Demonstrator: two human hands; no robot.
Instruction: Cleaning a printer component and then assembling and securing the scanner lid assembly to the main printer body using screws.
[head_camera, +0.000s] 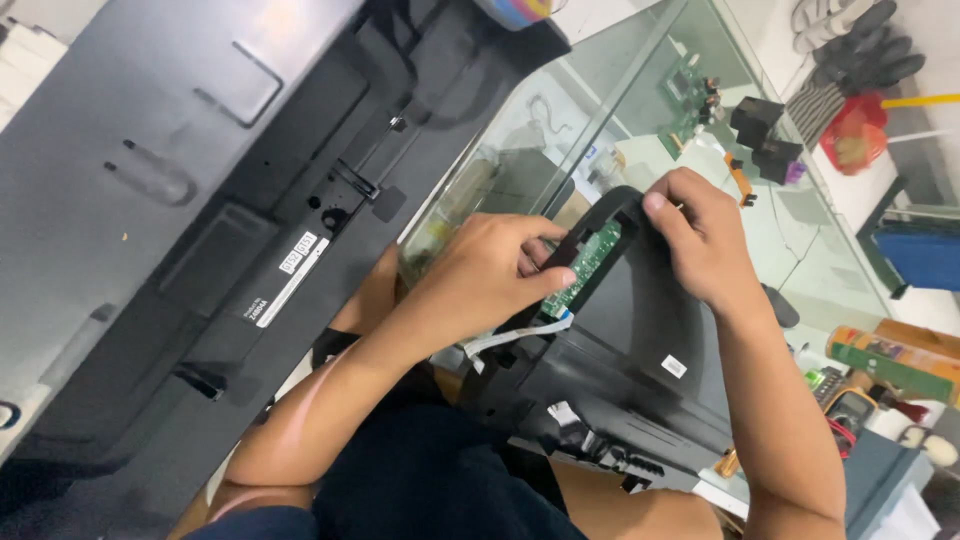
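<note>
circuit board at risk while held in black panel

circuit board (585, 262), green, seated inside a curved black plastic panel (640, 300), held up between both hands over the lap, beside a glass tabletop (600, 110). left hand (485, 275) closed around the panel's near edge, thumb and fingertips pinching right at the board. right hand (705, 240) gripping the panel's top rim, thumb pressed on the outer curve.

likely trouble, judged from the grip:
- flat white ribbon cable (515, 335) hanging from the board's lower end; could tear or pull from its socket if tugged or bent sharply.
- bare fingers on the board; could smear contacts or stress small parts if squeezed hard.
- thin curved rim under the right thumb; could crack or lose a clip if pried too far.
- panel unsupported from below; could drop toward the lap or knock the glass tabletop on a slip.
- large grey machine body (170, 200) lying tilted close at the left; could be bumped by the left elbow.

second green board (685, 95) and small black parts lying on the glass, well apart.
</note>
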